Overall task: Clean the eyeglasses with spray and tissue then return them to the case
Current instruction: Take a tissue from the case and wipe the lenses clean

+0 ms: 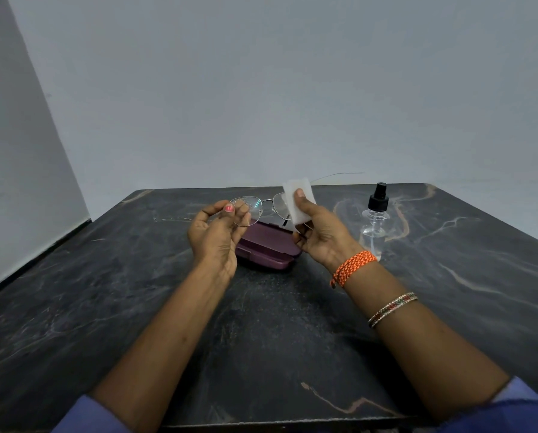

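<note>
Thin metal-framed eyeglasses (263,207) are held up above the table, temples unfolded, with droplets on the left lens. My left hand (214,232) pinches the left lens rim between thumb and fingers. My right hand (320,232) holds a folded white tissue (299,201) against the right lens, thumb on top. Beneath the hands a purple eyeglass case (267,248) lies on the table, partly hidden; whether it is open or closed I cannot tell. A clear spray bottle (375,223) with a black nozzle stands upright to the right of my right hand.
Everything rests on a dark marble table (136,292) with pale veins. Grey walls stand behind it and along the left side. My right wrist wears an orange woven band and thin bangles.
</note>
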